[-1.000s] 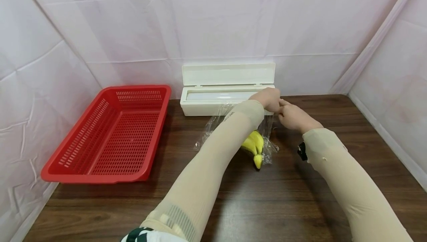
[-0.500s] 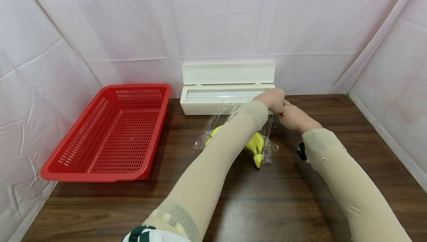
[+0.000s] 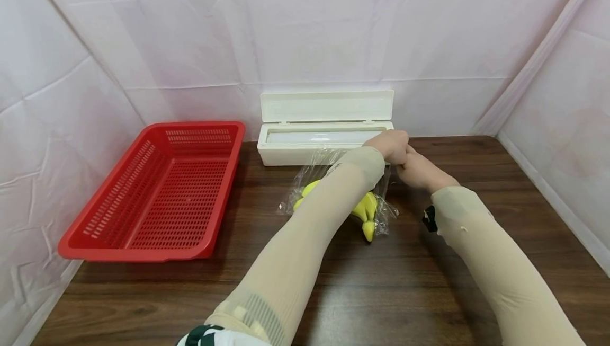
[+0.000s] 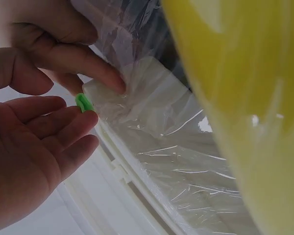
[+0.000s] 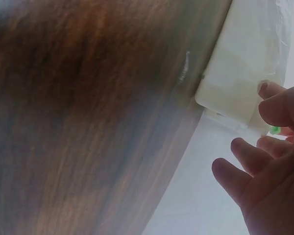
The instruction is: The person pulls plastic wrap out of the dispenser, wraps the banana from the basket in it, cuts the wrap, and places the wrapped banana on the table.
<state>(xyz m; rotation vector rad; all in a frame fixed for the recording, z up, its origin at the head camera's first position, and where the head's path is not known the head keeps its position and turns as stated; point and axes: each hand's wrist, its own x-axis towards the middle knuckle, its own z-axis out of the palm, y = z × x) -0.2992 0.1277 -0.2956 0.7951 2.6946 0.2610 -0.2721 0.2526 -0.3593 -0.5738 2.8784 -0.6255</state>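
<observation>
Both hands meet at the right end of a white cling film dispenser (image 3: 290, 155), its lid standing up. My left hand (image 3: 392, 145) has its fingertips at a small green slide cutter (image 4: 83, 102) on the box's edge; the thumb stays apart from them in the left wrist view. Beside it, my right hand (image 3: 420, 170) touches the film over the box corner with an extended index finger (image 4: 105, 76). Clear cling film (image 3: 308, 171) runs from the dispenser down over a bunch of bananas (image 3: 366, 208), partly hidden by the left forearm.
A red plastic basket (image 3: 221, 213) stands at the left of the dark wooden table (image 3: 376, 293). White cloth walls (image 3: 314, 33) rise at the back and on both sides, close behind the dispenser.
My left hand has shifted a little to the right along the dispenser, up against the right hand. More of the bananas shows left of the forearm. The right hand has hardly moved.
</observation>
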